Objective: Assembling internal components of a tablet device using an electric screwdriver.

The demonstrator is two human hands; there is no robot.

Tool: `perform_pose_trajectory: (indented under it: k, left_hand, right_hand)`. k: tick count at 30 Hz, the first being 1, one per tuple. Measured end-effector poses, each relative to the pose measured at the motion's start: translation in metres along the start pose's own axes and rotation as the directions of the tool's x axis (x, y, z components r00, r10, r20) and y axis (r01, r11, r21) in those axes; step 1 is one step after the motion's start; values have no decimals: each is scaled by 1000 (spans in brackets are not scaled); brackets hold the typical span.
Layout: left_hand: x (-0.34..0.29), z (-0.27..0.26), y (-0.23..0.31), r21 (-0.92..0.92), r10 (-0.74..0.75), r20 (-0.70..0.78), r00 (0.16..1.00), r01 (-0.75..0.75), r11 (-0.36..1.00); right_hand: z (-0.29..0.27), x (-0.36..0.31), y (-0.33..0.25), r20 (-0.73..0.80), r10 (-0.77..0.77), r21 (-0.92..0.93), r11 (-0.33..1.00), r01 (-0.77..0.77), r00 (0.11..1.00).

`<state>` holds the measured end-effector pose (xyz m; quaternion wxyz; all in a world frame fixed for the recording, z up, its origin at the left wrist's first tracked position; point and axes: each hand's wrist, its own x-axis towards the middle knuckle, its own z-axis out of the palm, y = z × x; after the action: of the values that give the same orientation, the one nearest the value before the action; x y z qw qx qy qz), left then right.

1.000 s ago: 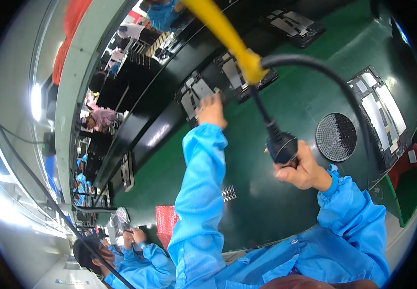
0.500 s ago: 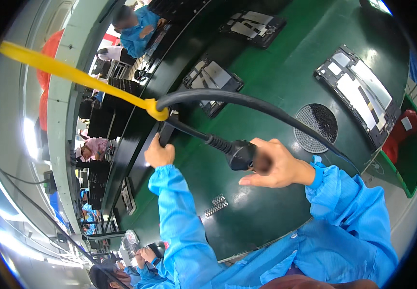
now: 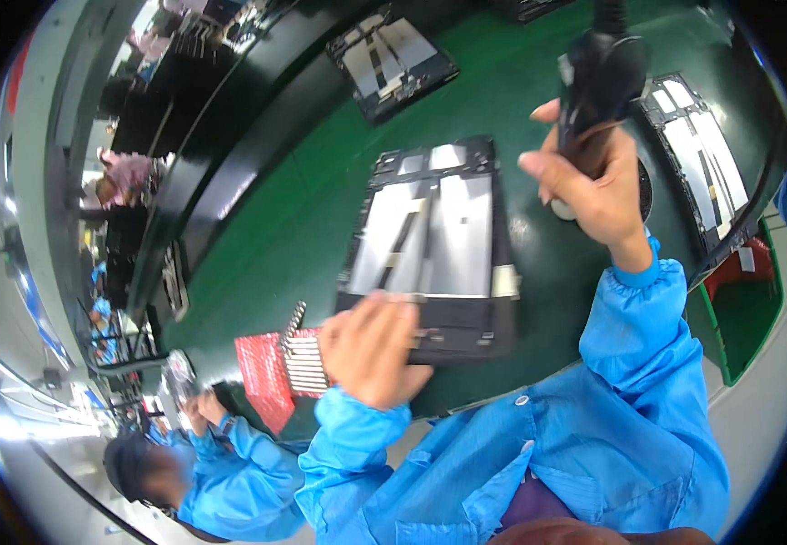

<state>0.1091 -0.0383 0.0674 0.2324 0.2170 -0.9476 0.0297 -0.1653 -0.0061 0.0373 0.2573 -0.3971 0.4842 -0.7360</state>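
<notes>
My right hand (image 3: 598,195) is wrapped round a black corded electric screwdriver (image 3: 601,82), raised over the green bench with its cable end up; its tip is hidden. In front of me lies an opened tablet (image 3: 462,227), its silver battery panels and black frame facing up. My left hand (image 3: 371,354), somewhat blurred, grips the tablet's near left corner with the fingers over its edge. Beneath and behind my right hand, a dark round dish (image 3: 645,191) is mostly covered.
Other opened tablets lie at the far side (image 3: 393,64) and on the right (image 3: 698,154). Pink bubble wrap (image 3: 262,381) and a ribbed silver piece (image 3: 305,363) are by my left hand. A green bin (image 3: 748,336) stands at right; a co-worker (image 3: 239,481) sits at left.
My left hand has come back from the far edge, and a tablet now lies before me under it. My right hand has risen to the right with the screwdriver. The view has shifted.
</notes>
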Motion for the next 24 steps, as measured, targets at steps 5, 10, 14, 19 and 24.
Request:
perform_pose_trajectory:
  k: [5, 10, 14, 19, 24]
  left_hand:
    - [-39, 37, 59, -160, -107, 129, 986, 127, 979]
    - [-43, 46, 64, -417, -479, 145, 866, 492, 764]
    - [-76, 77, 64, -569, -280, 58, 958, 263, 779]
    - [-62, 68, 55, -646, -141, 1, 990, 109, 755]
    - [-62, 41, -37, -300, -400, 61, 915, 399, 867]
  right_hand:
    - [5, 2, -4, 27, -35, -7, 999, 35, 999]
    - [5, 0, 9, -1, -61, -72, 996, 61, 998]
    - [15, -3, 20, 25, -24, -44, 999, 25, 999]
    - [13, 2, 15, 65, -85, -194, 976, 96, 994]
    - [2, 5, 12, 50, -151, -286, 945, 159, 987]
